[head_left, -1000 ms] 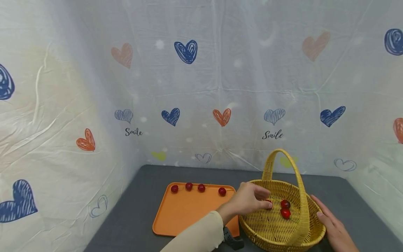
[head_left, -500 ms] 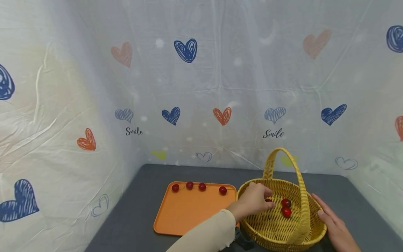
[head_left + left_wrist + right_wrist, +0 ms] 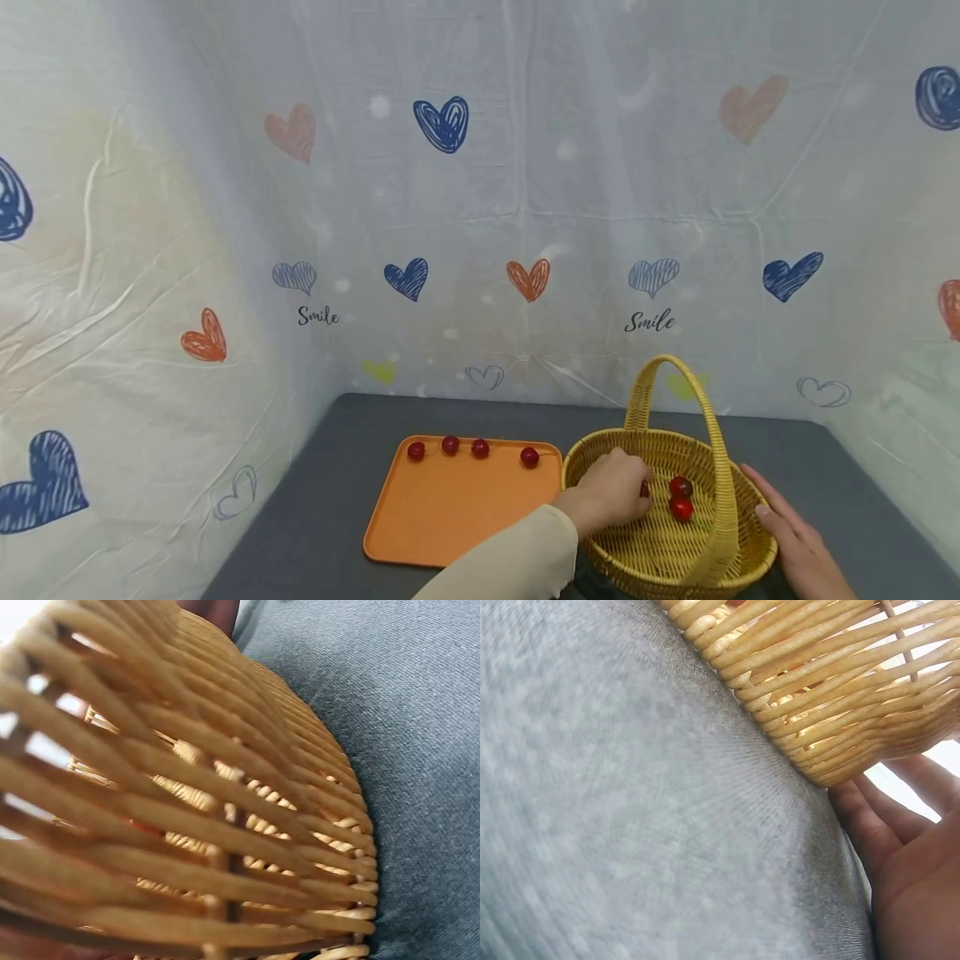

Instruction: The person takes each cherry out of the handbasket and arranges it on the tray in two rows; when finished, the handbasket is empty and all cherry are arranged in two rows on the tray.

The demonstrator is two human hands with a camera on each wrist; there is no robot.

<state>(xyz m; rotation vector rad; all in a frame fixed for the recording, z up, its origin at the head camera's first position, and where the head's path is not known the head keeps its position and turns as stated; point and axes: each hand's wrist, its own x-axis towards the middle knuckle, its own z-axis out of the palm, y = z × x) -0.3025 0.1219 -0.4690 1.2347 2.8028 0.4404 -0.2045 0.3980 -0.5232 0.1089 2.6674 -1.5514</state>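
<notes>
A yellow wicker basket (image 3: 660, 546) with a tall arched handle stands on the right part of the table. My left hand (image 3: 609, 493) is down inside it, fingers bent around a dark red cherry (image 3: 644, 489) that is mostly hidden by them. Two more cherries (image 3: 681, 509) lie touching each other on the basket floor, right of that hand. Against the outer right wall rests my right hand (image 3: 798, 542), its fingers fairly straight and the thumb near the rim. In the right wrist view, the fingers (image 3: 870, 817) touch the woven side low down. Weave hides the left hand's work in the left wrist view.
An orange tray (image 3: 442, 508) lies left of the basket, with several stemmed cherries (image 3: 480, 448) along its far edge. The grey tabletop (image 3: 315, 500) meets a white curtain (image 3: 585, 183) printed with hearts at the back and sides.
My left hand has moved rightward and lower into the basket, and its fingers have bent around the cherry. The right hand and basket stay about where they were.
</notes>
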